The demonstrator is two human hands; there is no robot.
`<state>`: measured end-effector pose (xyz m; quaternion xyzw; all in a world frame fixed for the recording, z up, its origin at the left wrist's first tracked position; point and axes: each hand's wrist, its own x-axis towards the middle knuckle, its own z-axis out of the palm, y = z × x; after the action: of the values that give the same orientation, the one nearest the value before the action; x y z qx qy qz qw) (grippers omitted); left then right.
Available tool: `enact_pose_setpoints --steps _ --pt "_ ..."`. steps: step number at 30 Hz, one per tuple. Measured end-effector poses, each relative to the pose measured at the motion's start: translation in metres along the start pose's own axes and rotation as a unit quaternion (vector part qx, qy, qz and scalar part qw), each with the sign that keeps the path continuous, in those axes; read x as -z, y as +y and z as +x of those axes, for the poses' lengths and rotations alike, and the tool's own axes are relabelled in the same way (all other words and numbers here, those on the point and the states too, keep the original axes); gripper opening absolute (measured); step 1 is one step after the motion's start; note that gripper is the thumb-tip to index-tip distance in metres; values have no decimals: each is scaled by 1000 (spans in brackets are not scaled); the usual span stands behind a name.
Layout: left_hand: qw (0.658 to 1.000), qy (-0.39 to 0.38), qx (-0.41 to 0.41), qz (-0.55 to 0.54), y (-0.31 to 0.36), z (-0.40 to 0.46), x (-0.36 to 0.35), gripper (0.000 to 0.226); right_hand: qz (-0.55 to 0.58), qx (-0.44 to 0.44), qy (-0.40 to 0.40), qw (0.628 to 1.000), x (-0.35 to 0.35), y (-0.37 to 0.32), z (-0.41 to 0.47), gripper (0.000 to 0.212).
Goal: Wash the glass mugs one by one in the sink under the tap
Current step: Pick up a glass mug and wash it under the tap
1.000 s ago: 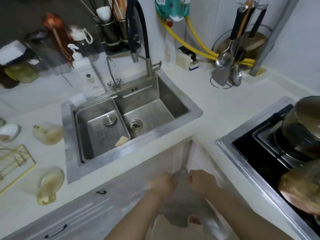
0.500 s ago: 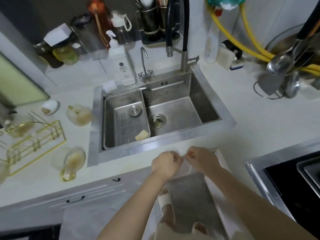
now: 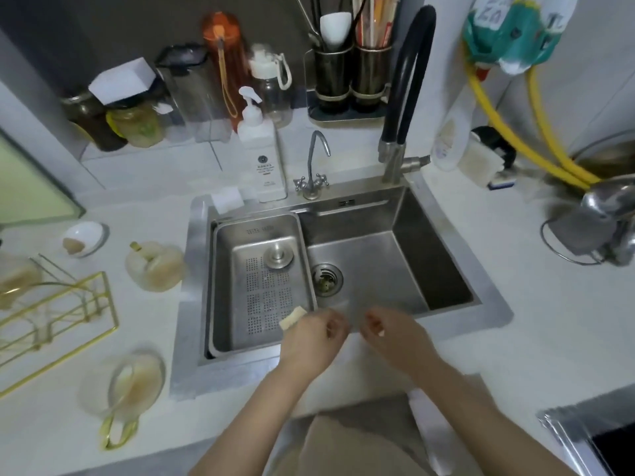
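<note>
Glass mugs [image 3: 137, 381] lie cloudy on the counter; left hand [image 3: 309, 341] and right hand [image 3: 391, 338] curled, empty.

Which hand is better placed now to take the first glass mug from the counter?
Probably the left hand. Both glass mugs, the near one and the far one, lie on the counter left of the sink; the right hand would have to cross over.

A white soap bottle [image 3: 263, 156] with a pump stands on the counter [image 3: 549, 338] beyond the hands. Far beyond them and to the left stands an orange bottle [image 3: 225, 63], with two dark utensil holders [image 3: 352, 77] to its right. Well to the left of the hands lies a gold wire rack [image 3: 58, 321]. Yellow hoses [image 3: 536, 139] run far to the right.
</note>
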<state>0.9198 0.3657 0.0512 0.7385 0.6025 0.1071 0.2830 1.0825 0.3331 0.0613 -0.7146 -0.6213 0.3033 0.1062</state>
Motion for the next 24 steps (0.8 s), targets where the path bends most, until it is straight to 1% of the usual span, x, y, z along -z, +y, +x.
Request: enact_pose_setpoints --steps 2,6,9,10,12,14,17,21,24 --pt "1000 4 11 -8 -12 7 7 25 -1 16 -11 1000 -4 -13 14 18" --pt "996 21 81 -38 -39 8 26 22 -2 63 -69 996 -10 -44 39 17" --pt "989 67 124 -47 -57 3 40 25 -4 124 -114 986 -24 -63 64 14" --pt "985 85 142 -53 -62 -2 44 26 -5 139 -126 982 -30 -70 71 18" --pt "974 120 180 -67 -72 -13 53 26 -16 170 -155 973 -41 -86 79 32" --pt "961 152 219 -67 -80 -26 61 25 -28 199 -192 961 -54 -103 85 38" --pt "939 200 271 -67 -95 -46 76 28 -42 248 -223 942 -75 -131 91 42" --pt "904 270 314 -104 -118 -74 94 27 -48 294 -263 918 -105 -168 90 38" --pt "889 291 338 -105 -141 -92 104 32 -67 325 -271 903 -122 -193 88 37"
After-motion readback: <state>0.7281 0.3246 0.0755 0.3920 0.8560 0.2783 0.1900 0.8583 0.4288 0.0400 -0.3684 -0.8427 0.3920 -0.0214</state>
